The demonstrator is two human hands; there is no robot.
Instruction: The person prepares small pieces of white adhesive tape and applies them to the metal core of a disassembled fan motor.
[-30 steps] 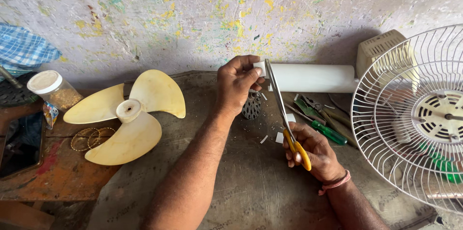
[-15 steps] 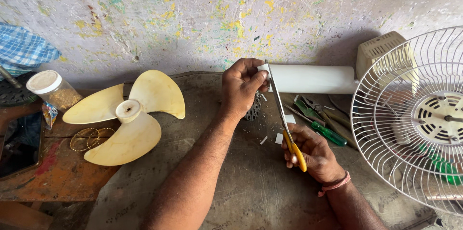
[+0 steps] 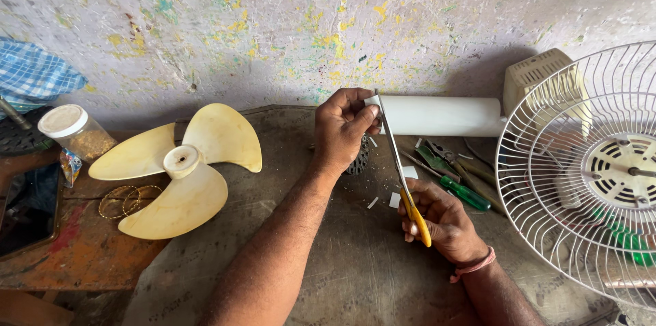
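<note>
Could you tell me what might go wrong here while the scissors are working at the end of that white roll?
1. The left hand grips the white roll right at the end where the scissors cut, so the blades could nick a finger.
2. The right hand holds the yellow handles low, far from the tips; the long blades might wander and cut crooked.
3. White offcuts lie on the bench among tools like the green screwdriver and could get lost.
</note>
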